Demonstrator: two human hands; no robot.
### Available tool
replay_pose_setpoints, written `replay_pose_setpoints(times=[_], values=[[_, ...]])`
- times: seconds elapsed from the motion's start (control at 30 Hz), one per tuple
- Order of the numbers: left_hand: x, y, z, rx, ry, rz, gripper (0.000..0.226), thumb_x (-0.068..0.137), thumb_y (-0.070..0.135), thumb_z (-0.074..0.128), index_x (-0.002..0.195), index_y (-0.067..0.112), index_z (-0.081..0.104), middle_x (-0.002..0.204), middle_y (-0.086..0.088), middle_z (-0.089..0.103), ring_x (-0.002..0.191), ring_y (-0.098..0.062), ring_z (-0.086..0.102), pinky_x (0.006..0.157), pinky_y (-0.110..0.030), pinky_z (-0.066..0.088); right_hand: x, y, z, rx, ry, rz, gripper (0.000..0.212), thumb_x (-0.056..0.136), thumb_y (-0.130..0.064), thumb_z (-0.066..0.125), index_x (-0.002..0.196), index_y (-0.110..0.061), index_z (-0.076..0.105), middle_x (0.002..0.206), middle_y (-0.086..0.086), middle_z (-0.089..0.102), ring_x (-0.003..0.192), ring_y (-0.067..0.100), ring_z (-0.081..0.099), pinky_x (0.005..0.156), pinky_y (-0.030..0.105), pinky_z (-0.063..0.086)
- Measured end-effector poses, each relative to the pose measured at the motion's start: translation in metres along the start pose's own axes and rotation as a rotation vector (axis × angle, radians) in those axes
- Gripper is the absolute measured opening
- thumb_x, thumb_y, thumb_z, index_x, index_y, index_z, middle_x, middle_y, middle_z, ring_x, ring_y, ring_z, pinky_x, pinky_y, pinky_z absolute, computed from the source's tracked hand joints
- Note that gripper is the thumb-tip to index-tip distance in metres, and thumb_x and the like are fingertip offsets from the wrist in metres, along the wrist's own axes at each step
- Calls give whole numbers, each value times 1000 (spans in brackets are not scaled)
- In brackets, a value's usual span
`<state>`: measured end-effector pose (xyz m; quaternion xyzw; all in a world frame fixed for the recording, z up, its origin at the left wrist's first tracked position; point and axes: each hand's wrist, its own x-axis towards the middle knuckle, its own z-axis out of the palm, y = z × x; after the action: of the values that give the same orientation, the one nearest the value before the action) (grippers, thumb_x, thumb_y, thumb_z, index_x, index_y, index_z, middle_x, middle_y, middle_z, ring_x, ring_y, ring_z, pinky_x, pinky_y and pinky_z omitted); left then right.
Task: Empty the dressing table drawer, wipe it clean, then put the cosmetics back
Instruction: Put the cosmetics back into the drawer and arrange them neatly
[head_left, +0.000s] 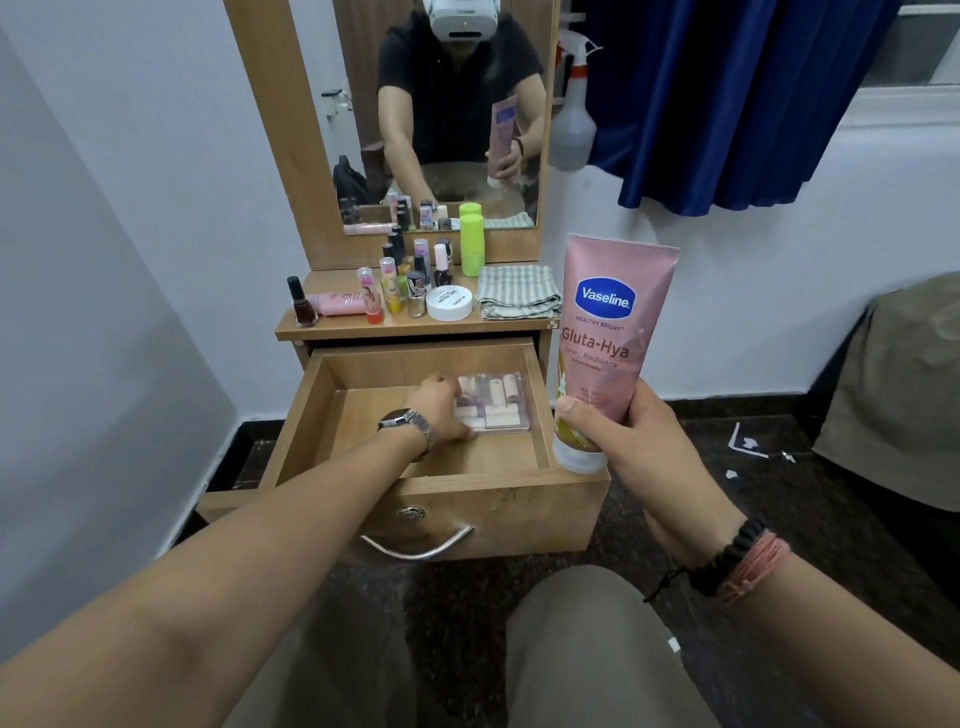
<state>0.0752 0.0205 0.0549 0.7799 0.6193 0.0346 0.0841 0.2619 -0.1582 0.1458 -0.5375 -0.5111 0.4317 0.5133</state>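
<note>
The wooden drawer (363, 371) of the dressing table stands pulled open. Inside it, at the back right, lies a clear plastic case of small lipstick tubes (498, 400). My left hand (441, 408) reaches into the drawer and its fingers grip the left edge of that case. My right hand (618, 431) grips a pink Vaseline lotion tube (608, 332), cap down, upright above the drawer's front right corner. The rest of the drawer floor is bare.
On the tabletop (332, 328) stand several nail polish bottles and lip balms (410, 280), a white jar (449, 303), a green bottle (471, 244) and a folded checked cloth (519, 297). A spray bottle (574, 117) hangs right of the mirror (441, 104). Blue curtain behind.
</note>
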Motion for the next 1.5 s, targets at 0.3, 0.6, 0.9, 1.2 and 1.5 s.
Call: replay_pose_setpoints(times=[0.3, 0.6, 0.9, 1.2, 1.5], values=[[-71, 32, -66, -600, 173, 192, 36, 90, 39, 59, 123, 24, 58, 113, 9, 63, 97, -5, 61, 87, -28, 51, 2, 3, -4, 29, 7, 31, 36, 84, -24, 72, 118, -26, 60, 107, -6, 72, 99, 10, 68, 90, 34, 55], [-156, 62, -53, -407, 292, 293, 95, 70, 63, 65, 149, 28, 25, 141, 10, 45, 119, -10, 49, 94, -32, 47, 1, 7, 21, 275, -88, 144, 39, 96, -15, 55, 132, -13, 42, 110, 11, 70, 93, 18, 72, 76, 34, 60], [-112, -10, -72, -64, 167, -12, 57, 70, 48, 69, 116, 23, 46, 109, 1, 62, 86, -21, 62, 67, -29, 48, -3, 14, 24, -148, -240, 117, 62, 94, -38, 55, 147, -36, 25, 152, -10, 35, 135, 2, 37, 113, 29, 29], [-83, -76, -56, 124, -125, -207, 63, 72, 50, 73, 118, 13, 51, 108, -7, 64, 86, -22, 60, 69, -28, 51, -10, 21, 22, -746, -346, -98, 67, 94, -40, 54, 150, -32, 19, 152, -5, 35, 139, 15, 31, 116, 37, 27], [-69, -90, -34, 219, -136, -147, 55, 91, 49, 48, 139, 23, 41, 137, -14, 48, 111, -35, 56, 92, -36, 48, -12, 39, 23, -1123, -492, -174, 65, 95, -43, 49, 151, -28, 20, 160, -7, 17, 147, 10, 11, 120, 36, -5]])
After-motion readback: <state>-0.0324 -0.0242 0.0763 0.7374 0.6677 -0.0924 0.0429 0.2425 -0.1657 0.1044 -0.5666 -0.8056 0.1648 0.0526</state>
